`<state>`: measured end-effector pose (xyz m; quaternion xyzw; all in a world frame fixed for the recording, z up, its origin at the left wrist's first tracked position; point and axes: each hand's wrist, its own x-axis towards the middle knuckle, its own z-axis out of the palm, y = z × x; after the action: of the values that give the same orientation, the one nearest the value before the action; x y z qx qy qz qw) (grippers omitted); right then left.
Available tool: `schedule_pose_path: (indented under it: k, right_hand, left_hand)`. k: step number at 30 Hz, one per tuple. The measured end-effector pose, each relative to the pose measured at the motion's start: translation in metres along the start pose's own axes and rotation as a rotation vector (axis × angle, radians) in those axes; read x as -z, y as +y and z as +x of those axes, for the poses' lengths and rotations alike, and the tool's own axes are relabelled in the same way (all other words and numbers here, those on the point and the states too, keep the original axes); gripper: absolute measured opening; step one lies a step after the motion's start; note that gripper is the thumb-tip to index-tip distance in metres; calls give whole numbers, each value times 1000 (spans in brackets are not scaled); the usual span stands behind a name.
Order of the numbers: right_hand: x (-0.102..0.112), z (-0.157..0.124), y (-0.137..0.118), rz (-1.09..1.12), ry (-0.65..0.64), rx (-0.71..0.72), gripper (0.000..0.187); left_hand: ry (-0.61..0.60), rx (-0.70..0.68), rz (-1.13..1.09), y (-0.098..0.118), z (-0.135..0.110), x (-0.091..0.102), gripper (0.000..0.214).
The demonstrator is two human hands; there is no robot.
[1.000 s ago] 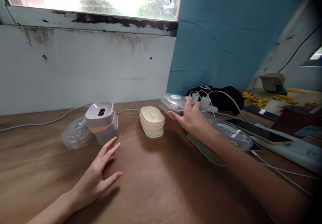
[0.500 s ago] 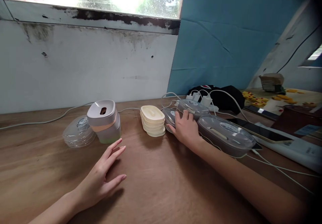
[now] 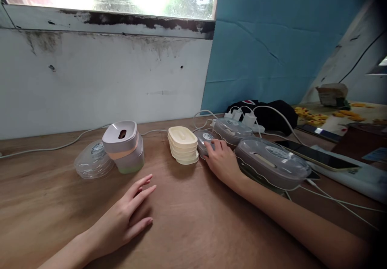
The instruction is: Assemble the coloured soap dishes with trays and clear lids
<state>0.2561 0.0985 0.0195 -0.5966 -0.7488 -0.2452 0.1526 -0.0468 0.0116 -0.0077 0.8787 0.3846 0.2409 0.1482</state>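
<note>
My right hand (image 3: 222, 162) lies on the wooden table (image 3: 187, 224) with its fingers curled over a small clear oval lid (image 3: 205, 139) just right of a stack of cream oval lids (image 3: 183, 144). Two larger clear oval lids (image 3: 232, 129) (image 3: 272, 162) lie to the right of that hand. My left hand (image 3: 127, 216) rests flat on the table, fingers spread and holding nothing, in front of a stack of square containers with a grey lid (image 3: 122, 146). Clear round lids (image 3: 92, 164) sit left of that stack.
A white wall and a window run along the back, with a blue panel at the right. White chargers and cables (image 3: 244, 119) lie by a black cloth (image 3: 272, 115). A phone (image 3: 317, 156) and a white box sit at the right. A cable (image 3: 45, 148) trails along the back left.
My right hand brought the clear lid down from the air to the table, then slid back onto the small lid beside the cream stack. The left hand shifted slightly right.
</note>
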Motion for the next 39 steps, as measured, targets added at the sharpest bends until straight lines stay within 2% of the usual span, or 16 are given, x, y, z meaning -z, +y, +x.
schedule_pose_path:
  k: [3,4,6,9,11,13,16,32,39]
  right_hand:
    - [9,-9,-9,72,40,51,36]
    - [14,-13,-14,118,39,112,35]
    - [24,-24,-26,288,-24,327,33]
    - [35,-38,-43,623,-284,720,52]
    - [38,-42,-49,716,-462,830,60]
    - [37,-42,-51,749,-560,832,56]
    - [34,-40,-50,787,-600,793,52]
    - [34,-40,-51,737,-604,793,52]
    - [34,-44,-53,710,-548,829,51]
  left_hand:
    - [-108,-5,66,1,2,3,48]
    - [-157,-10,95,1,3,5,48]
    - [-251,-20,153,4,5,9,50]
    - [-342,-27,209,9,9,14,55]
    - [-389,-19,224,13,11,17,59]
    - [-419,-8,230,15,12,19,60]
    - [-426,-2,233,16,13,19,59]
    - [-420,-13,253,15,9,18,65]
    - [-398,-11,230,15,10,17,64]
